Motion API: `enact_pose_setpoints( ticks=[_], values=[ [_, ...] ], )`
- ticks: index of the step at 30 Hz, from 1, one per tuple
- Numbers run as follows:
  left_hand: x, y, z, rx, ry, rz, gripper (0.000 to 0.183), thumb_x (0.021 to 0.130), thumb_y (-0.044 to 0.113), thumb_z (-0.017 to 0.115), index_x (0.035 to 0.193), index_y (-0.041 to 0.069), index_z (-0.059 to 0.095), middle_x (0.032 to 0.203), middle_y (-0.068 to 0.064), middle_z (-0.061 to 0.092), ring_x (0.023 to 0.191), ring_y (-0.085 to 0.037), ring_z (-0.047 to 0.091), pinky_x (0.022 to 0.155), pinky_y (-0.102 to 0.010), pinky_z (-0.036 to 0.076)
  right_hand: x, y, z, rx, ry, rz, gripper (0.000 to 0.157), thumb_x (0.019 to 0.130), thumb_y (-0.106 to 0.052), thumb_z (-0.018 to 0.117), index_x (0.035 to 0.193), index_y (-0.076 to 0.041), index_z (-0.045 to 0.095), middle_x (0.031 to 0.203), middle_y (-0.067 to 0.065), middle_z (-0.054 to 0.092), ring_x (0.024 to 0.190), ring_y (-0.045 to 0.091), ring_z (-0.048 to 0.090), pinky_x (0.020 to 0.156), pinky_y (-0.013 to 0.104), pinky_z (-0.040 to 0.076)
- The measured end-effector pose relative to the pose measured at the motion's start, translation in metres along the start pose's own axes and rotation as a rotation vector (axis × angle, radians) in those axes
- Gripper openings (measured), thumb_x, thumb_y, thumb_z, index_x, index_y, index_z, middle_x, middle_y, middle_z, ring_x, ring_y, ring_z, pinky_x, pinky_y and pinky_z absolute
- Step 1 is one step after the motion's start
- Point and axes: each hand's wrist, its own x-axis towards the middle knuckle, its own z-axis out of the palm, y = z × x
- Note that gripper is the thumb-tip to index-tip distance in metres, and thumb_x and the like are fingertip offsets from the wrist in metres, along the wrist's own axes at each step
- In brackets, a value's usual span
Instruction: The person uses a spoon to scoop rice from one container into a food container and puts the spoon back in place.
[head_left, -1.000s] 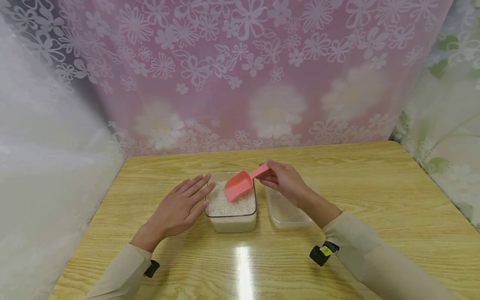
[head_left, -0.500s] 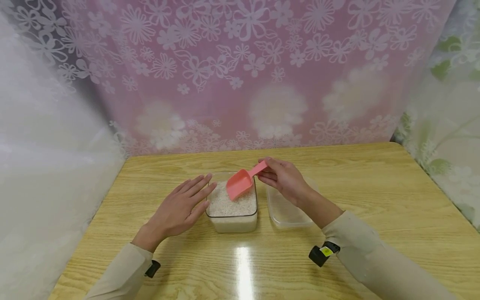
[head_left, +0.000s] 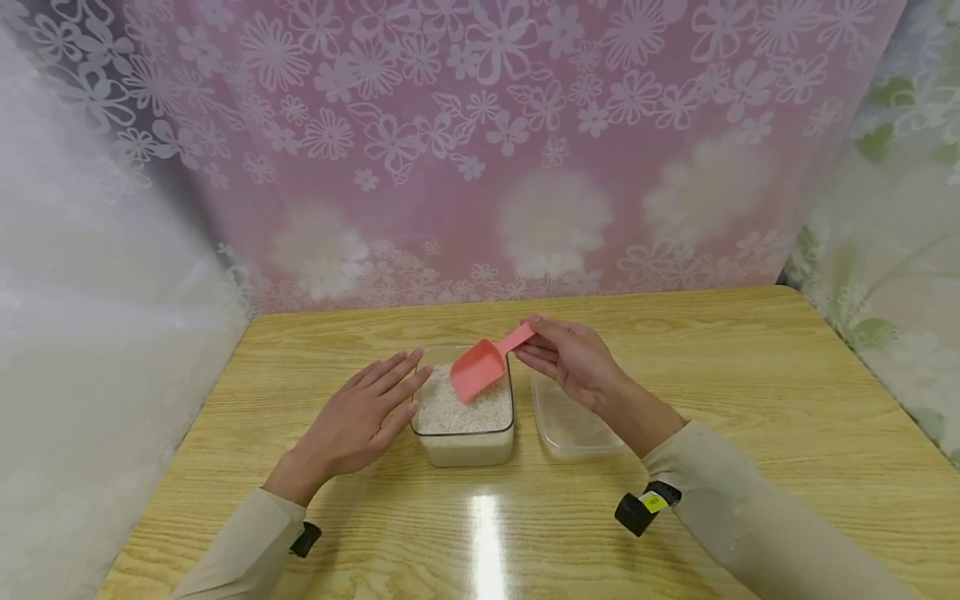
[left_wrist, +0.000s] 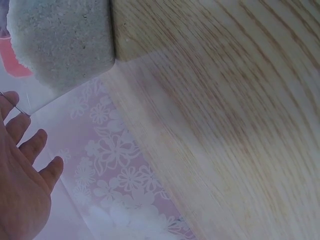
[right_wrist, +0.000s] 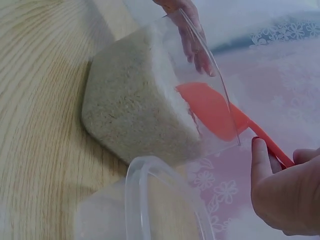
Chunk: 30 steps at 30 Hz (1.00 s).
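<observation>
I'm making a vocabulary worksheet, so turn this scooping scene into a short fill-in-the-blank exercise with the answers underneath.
1. The box is filled with white grains of ____.
2. The scoop is held by its ____.
3. In the head view, the tub stands to the ____ of the box.
4. The pink cloth behind the table is patterned with ____.

Missing words: rice; handle; right; flowers.

a hand could pass at six o'clock of the rice box point(head_left: 468, 451); the left hand point(head_left: 356, 423) blocks nine, the right hand point(head_left: 576, 360) two, the tub point(head_left: 572, 427) (see-through!) three.
</observation>
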Motion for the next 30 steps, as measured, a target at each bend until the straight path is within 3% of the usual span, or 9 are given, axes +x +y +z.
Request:
enact_pose_setpoints(
  ticks=[7,15,23,30],
  values=[
    [0.000,-0.001,0.000,0.001,-0.010,-0.007,0.053,0.104,0.042,0.033,0.153,0.025,0.025,0.158,0.002,0.018,0.143,-0.018,0.017,0.115,-0.042,0.016,0.001,0.002,0.000,0.095,0.028,0.002,0.036,0.099,-0.008,0.053,0.131,0.007,0.047,0.094,0.009,0.069,0.090,0.018,0.068,0.092,0.032,0.049],
    [0.001,-0.001,-0.003,0.012,-0.034,-0.006,0.052,0.104,0.042,0.032,0.153,0.025,0.025,0.158,0.003,0.017,0.143,-0.017,0.016,0.115,-0.041,0.015,0.002,0.001,0.004,0.090,0.071,-0.099,0.031,0.098,-0.011,0.056,0.124,0.006,0.053,0.094,0.010,0.069,0.089,0.019,0.069,0.089,0.032,0.051],
    [0.000,-0.001,-0.002,0.014,-0.027,-0.001,0.052,0.104,0.041,0.031,0.153,0.024,0.025,0.158,0.003,0.017,0.143,-0.018,0.017,0.115,-0.042,0.017,0.001,-0.005,0.003,0.009,0.108,-0.162,0.036,0.098,-0.013,0.057,0.127,0.006,0.051,0.097,0.009,0.067,0.090,0.018,0.068,0.090,0.030,0.050],
    [0.000,-0.002,-0.002,0.012,-0.027,-0.001,0.052,0.104,0.041,0.031,0.153,0.025,0.024,0.158,0.002,0.017,0.143,-0.018,0.017,0.115,-0.042,0.016,0.001,-0.008,0.004,-0.161,0.106,-0.254,0.039,0.098,-0.013,0.057,0.127,0.012,0.051,0.097,0.010,0.067,0.088,0.016,0.069,0.086,0.031,0.052]
  ],
)
